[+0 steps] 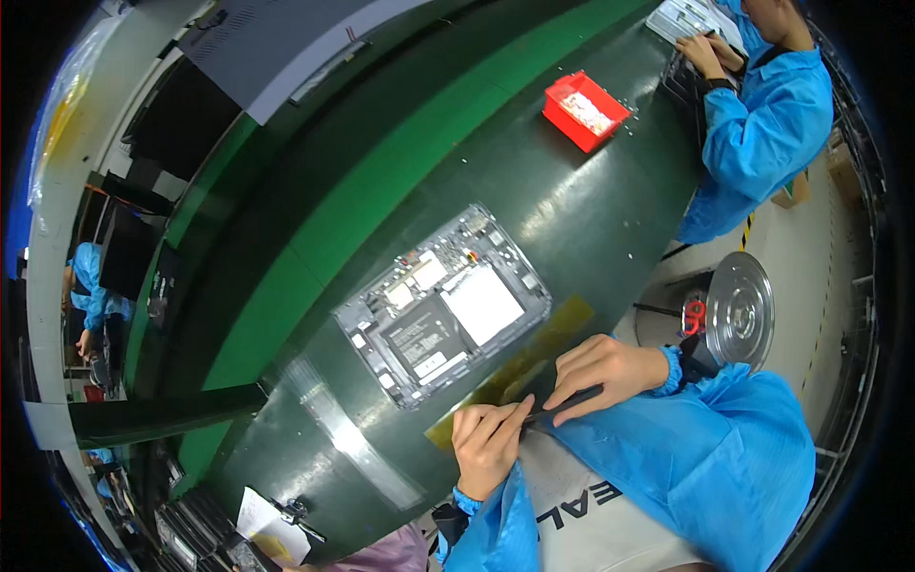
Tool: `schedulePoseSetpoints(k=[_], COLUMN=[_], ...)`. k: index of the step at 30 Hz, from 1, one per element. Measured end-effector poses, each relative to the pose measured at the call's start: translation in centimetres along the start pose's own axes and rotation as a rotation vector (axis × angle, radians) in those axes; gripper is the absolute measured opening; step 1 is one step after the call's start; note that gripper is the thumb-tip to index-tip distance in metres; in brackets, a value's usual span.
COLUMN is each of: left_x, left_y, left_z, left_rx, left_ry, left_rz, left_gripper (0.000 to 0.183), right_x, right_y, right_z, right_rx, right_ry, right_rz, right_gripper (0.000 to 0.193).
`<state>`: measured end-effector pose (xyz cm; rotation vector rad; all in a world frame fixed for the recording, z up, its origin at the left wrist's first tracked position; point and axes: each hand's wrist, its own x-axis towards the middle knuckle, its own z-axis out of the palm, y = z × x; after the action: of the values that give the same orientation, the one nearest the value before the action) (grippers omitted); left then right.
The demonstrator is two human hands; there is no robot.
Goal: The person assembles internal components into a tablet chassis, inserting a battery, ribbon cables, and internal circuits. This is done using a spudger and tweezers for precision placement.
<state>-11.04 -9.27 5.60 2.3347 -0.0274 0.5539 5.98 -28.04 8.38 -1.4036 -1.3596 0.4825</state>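
Observation:
My left hand (488,446) and my right hand (610,374) are close together at the table's near edge, fingers pinched. Between them they hold a thin dark strip (575,398), whose exact kind I cannot make out. Just beyond my hands lies an opened flat electronic device (374,355), its inside facing up. It shows a black battery (416,334), a white rectangular panel (484,303) and circuit boards. A yellowish translucent tape strip (564,322) runs along the table between the device and my hands.
A red bin (610,129) with small pale pieces stands farther back. Clear tape (348,439) crosses the green table (562,224) at left. A co-worker in blue (762,124) works at far right. A round stool (742,310) stands right of me.

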Motion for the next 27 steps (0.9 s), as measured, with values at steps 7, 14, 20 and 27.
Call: schedulePoseSetpoints(k=[7,14,20,27], left_x=[-1.0,-1.2,-0.2,-0.1], left_y=[1.2,-0.9,-1.5,-1.8], left_z=[2.2,5.4,6.5,6.2], left_rx=[-0.021,0.152,0.376,0.355], left_ry=[-0.015,0.063,-0.232,-0.271], left_rz=[-0.075,-0.088,0.006,0.001], left_gripper=[0.035,0.034,0.045,0.046], right_x=[-4.1,-5.7,-5.0,-3.4], right_y=[2.2,4.0,6.1,5.6], right_z=[3.0,0.5,0.5,1.1], right_rx=[0.194,-0.095,-0.242,-0.263], right_ry=[0.09,0.393,0.304,0.224], right_rz=[0.277,0.542,0.429,0.331], right_gripper=[0.025,0.019,0.02,0.023])
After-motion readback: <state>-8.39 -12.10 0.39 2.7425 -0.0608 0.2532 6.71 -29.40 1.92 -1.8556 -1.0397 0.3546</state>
